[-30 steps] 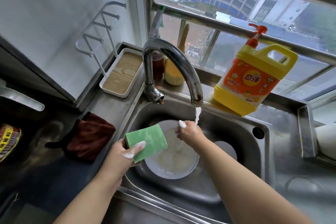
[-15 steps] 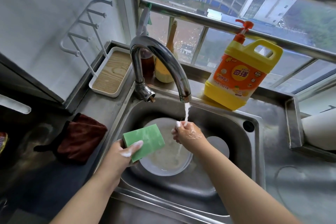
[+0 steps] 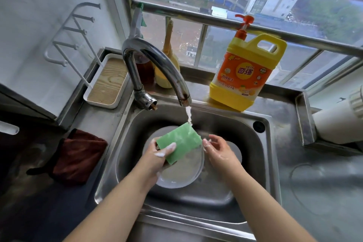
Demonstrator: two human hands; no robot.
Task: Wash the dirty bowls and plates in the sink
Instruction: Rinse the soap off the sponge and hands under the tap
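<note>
A white plate (image 3: 182,175) lies in the steel sink (image 3: 261,163), with a second pale dish (image 3: 234,150) partly hidden under it at the right. My left hand (image 3: 157,155), soapy at the fingertips, grips a green sponge (image 3: 180,144) above the plate. Water runs from the curved tap (image 3: 155,63) onto the sponge's far corner. My right hand (image 3: 218,149) hovers wet beside the sponge's right edge, fingers relaxed and holding nothing.
A yellow detergent jug (image 3: 243,76) with an orange pump stands on the ledge behind the sink. A dark red cloth (image 3: 76,158) lies on the counter to the left. A white tray with a wire rack (image 3: 107,82) sits at the back left.
My left hand has carried the sponge right, from the sink's left rim to under the running water. My right hand has left the stream and moved right and down.
</note>
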